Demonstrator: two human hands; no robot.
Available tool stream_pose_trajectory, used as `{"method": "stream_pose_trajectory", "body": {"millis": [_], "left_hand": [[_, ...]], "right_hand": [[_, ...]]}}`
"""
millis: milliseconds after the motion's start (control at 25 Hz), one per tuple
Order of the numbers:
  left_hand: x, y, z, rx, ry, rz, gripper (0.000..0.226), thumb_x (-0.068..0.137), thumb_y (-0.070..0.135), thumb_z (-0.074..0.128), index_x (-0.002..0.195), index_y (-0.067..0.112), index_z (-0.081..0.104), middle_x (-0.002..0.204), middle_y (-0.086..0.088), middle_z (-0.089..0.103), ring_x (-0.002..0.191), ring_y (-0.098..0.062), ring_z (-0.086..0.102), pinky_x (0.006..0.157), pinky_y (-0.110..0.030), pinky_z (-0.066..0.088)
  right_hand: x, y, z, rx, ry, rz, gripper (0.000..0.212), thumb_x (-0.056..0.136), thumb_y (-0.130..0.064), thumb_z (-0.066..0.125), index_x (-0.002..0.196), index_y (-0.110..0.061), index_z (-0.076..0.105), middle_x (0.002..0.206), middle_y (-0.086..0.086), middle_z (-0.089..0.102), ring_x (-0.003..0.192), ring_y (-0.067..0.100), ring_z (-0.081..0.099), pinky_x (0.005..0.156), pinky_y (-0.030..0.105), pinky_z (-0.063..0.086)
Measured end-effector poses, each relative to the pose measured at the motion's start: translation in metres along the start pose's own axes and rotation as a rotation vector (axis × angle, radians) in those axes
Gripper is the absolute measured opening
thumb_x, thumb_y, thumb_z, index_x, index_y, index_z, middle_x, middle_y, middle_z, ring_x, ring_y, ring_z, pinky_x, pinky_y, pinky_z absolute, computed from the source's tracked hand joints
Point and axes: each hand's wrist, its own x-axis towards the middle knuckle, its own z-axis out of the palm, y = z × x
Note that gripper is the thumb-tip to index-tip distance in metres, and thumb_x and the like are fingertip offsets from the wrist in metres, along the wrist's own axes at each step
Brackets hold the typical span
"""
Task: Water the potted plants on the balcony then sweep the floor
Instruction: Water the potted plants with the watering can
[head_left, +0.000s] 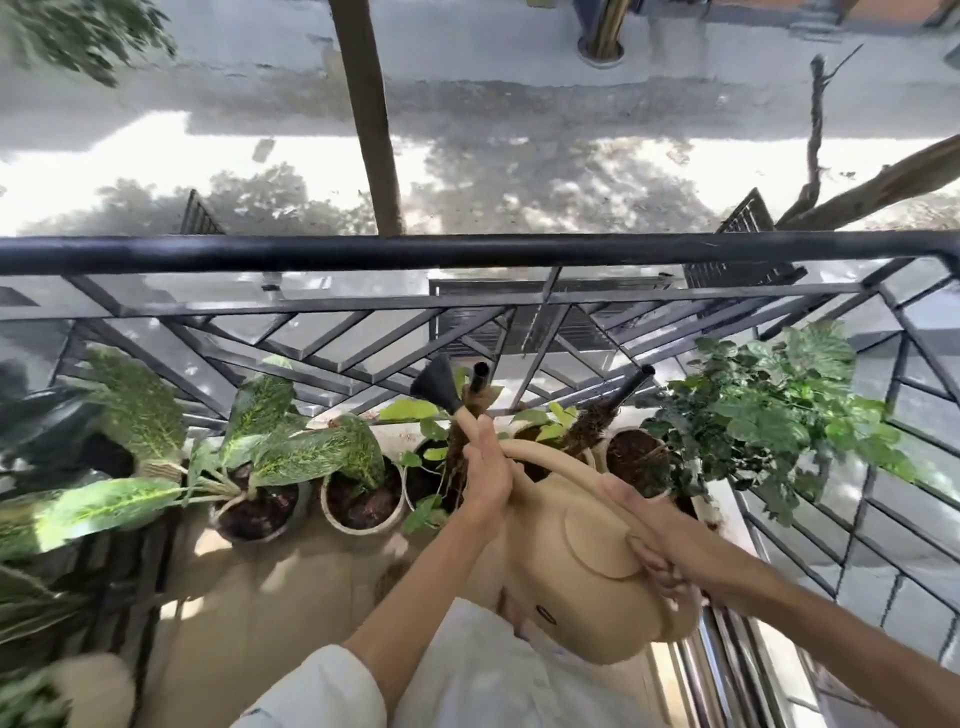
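Watering can (587, 561), beige, held over the middle pots (363, 499) near the railing (467, 252), left hand (485, 467) gripping the spout base to aim, right hand (654, 545) curled around the body's rear to tip (no water visible).

Potted plants (358, 483) stand in a row before the railing (467, 249), under the watering can (587, 561).

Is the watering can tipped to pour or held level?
Tipped: watering can body raised near the camera, spout slanting away, black rose over the pots.
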Motion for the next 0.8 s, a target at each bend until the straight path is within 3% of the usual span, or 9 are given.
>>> {"method": "stream_pose_trajectory", "body": {"millis": [80, 240, 360, 440, 520, 560, 680, 800], "left_hand": [[-0.002, -0.012, 0.016, -0.041, 0.031, -0.029, 0.102, 0.091, 0.086, 0.025, 0.167, 0.019, 0.014, 0.169, -0.009, 0.030, 0.154, -0.028, 0.032, 0.128, -0.051, 0.024], [0.004, -0.032, 0.043, -0.148, 0.049, -0.054, 0.093, 0.096, 0.080, 0.028, 0.160, 0.013, 0.033, 0.155, -0.020, 0.049, 0.142, -0.035, 0.050, 0.121, -0.054, 0.037], [0.003, -0.038, 0.063, -0.176, 0.029, -0.070, 0.083, 0.099, 0.076, 0.026, 0.151, 0.014, 0.048, 0.141, -0.019, 0.062, 0.131, -0.032, 0.060, 0.117, -0.051, 0.043], [-0.004, -0.038, 0.076, -0.182, 0.023, -0.088, 0.073, 0.101, 0.073, 0.025, 0.128, 0.017, 0.063, 0.125, -0.015, 0.071, 0.116, -0.026, 0.068, 0.103, -0.043, 0.053], [-0.008, -0.039, 0.085, -0.197, 0.025, -0.093, 0.060, 0.102, 0.072, 0.027, 0.099, 0.024, 0.063, 0.102, -0.009, 0.074, 0.094, -0.019, 0.072, 0.079, -0.032, 0.056], [-0.009, -0.038, 0.088, -0.209, 0.020, -0.084, 0.059, 0.103, 0.071, 0.027, 0.096, 0.024, 0.062, 0.097, -0.008, 0.073, 0.089, -0.018, 0.071, 0.074, -0.030, 0.054], [-0.008, -0.035, 0.096, -0.207, 0.027, -0.057, 0.068, 0.103, 0.071, 0.025, 0.116, 0.015, 0.061, 0.099, -0.008, 0.072, 0.088, -0.018, 0.069, 0.070, -0.030, 0.051], [-0.001, -0.036, 0.097, -0.257, 0.057, -0.048, 0.069, 0.105, 0.068, 0.026, 0.121, 0.011, 0.060, 0.101, -0.012, 0.071, 0.092, -0.022, 0.068, 0.081, -0.037, 0.054]], "right_hand": [[0.000, 0.010, -0.017, -0.063, -0.035, -0.003, 0.086, 0.078, -0.101, 0.040, 0.045, -0.022, 0.047, 0.044, -0.004, 0.032, 0.039, 0.016, 0.029, 0.047, 0.021, 0.032], [0.007, 0.023, -0.044, -0.200, -0.060, -0.025, 0.085, 0.076, -0.104, 0.036, 0.047, -0.024, 0.036, 0.046, -0.004, 0.030, 0.041, 0.016, 0.029, 0.047, 0.020, 0.032], [0.009, 0.028, -0.065, -0.242, -0.096, -0.039, 0.085, 0.075, -0.105, 0.034, 0.047, -0.024, 0.035, 0.045, -0.004, 0.031, 0.041, 0.016, 0.028, 0.048, 0.022, 0.030], [0.008, 0.030, -0.082, -0.277, -0.100, -0.029, 0.086, 0.072, -0.107, 0.036, 0.047, -0.024, 0.034, 0.046, -0.002, 0.031, 0.041, 0.017, 0.028, 0.048, 0.024, 0.029], [0.009, 0.034, -0.092, -0.311, -0.094, -0.031, 0.086, 0.070, -0.107, 0.036, 0.048, -0.024, 0.035, 0.047, -0.001, 0.031, 0.042, 0.017, 0.029, 0.049, 0.024, 0.029], [0.010, 0.036, -0.096, -0.325, -0.095, -0.042, 0.086, 0.070, -0.108, 0.035, 0.049, -0.024, 0.035, 0.048, -0.001, 0.031, 0.042, 0.017, 0.029, 0.049, 0.024, 0.029], [0.012, 0.036, -0.104, -0.331, -0.123, -0.064, 0.086, 0.072, -0.107, 0.032, 0.049, -0.024, 0.036, 0.048, -0.003, 0.032, 0.043, 0.017, 0.029, 0.048, 0.023, 0.030], [0.010, 0.026, -0.105, -0.358, -0.147, -0.083, 0.086, 0.075, -0.105, 0.032, 0.046, -0.025, 0.039, 0.046, -0.006, 0.034, 0.040, 0.014, 0.031, 0.048, 0.021, 0.032]]}}
